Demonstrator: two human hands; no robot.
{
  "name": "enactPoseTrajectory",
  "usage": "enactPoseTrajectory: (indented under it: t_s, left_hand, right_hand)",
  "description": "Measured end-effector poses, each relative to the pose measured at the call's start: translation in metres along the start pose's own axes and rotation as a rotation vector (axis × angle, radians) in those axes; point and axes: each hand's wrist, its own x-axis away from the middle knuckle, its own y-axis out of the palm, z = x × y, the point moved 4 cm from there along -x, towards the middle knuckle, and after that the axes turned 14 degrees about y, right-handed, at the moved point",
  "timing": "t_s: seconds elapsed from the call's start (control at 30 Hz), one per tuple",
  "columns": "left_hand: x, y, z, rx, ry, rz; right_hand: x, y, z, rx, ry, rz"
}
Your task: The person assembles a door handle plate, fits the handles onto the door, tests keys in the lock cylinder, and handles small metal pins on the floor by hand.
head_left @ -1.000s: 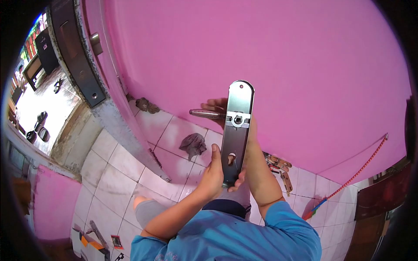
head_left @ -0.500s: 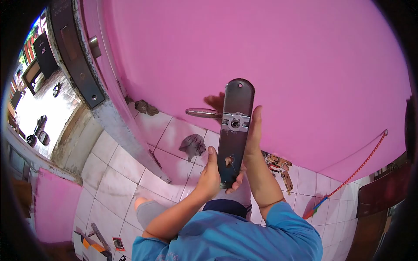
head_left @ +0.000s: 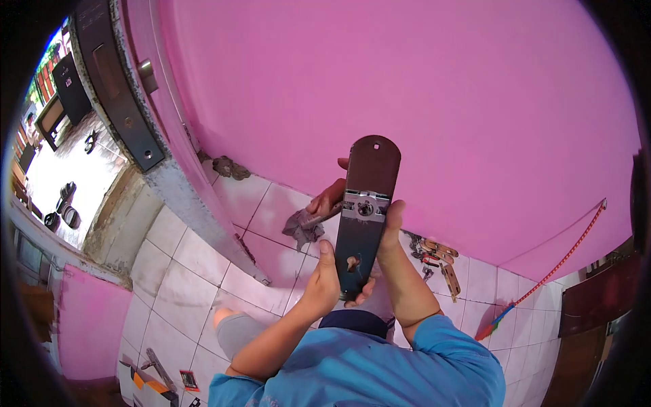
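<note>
A dark door handle plate [head_left: 369, 264] with a rounded top is held up in front of me, its back side facing me. A silver bracket with a round spindle hub crosses its middle, and a keyhole cutout sits below. My left hand [head_left: 321, 283] grips the plate's lower left edge, thumb up along it. My right hand [head_left: 392, 234] supports the right edge, its fingers reaching behind the plate to the lever [head_left: 313, 221] at the left. The lever slants downward, partly covered by those fingers.
On the left stands a door edge with a dark lock faceplate [head_left: 112, 88]. Tiled floor holds a grey rag [head_left: 303, 234], several brass-coloured metal parts [head_left: 444, 261], a hammer [head_left: 161, 370] and a red striped pole [head_left: 559, 252]. A pink wall [head_left: 475, 102] rises ahead.
The plate has come slightly lower and tilted. My right fingers have closed around the lever behind it, and the lever has swung from roughly level to pointing downward.
</note>
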Motion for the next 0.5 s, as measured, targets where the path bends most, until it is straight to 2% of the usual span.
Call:
enactPoseTrajectory:
  t_s: [0.27,0.5]
  left_hand:
    - [-0.002,0.002,-0.004,0.007,0.027,-0.044]
    - [-0.005,-0.001,-0.007,0.333,-0.015,-0.003]
  right_hand:
    - [-0.002,-0.005,0.008,-0.090,0.052,0.093]
    - [0.001,-0.007,0.015,-0.185,0.066,0.119]
